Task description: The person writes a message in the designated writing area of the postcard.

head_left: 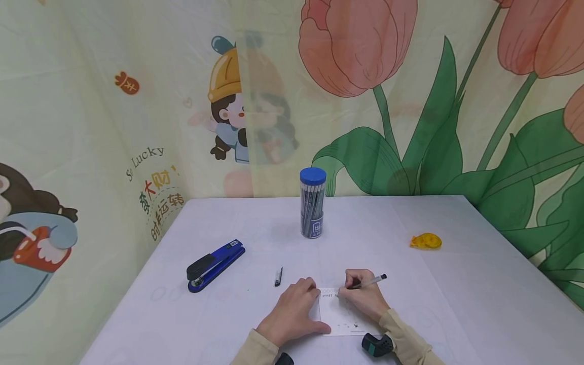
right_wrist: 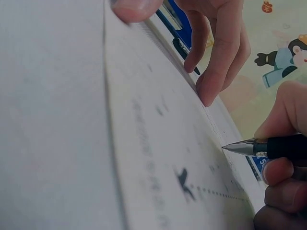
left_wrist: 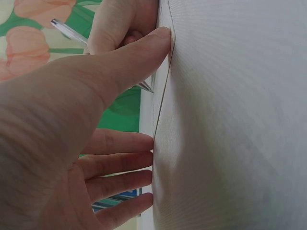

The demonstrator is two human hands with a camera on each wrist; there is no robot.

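Observation:
My right hand pinches a pen with a dark grip and clear barrel. In the right wrist view the pen's metal tip is right at the surface of a small white paper sheet. Handwritten marks run along the sheet's upper part, and small printed figures show lower down. My left hand rests at the sheet's left side, thumb on its lower edge and fingers spread near its upper left corner. Left of the fingers lies a pen cap with a dark clip.
A blue and black stapler lies at the left of the white-covered table. Behind the hands stands a clear tub of pens with a blue lid. A yellow correction tape-like item lies at the right. A printed curtain hangs behind.

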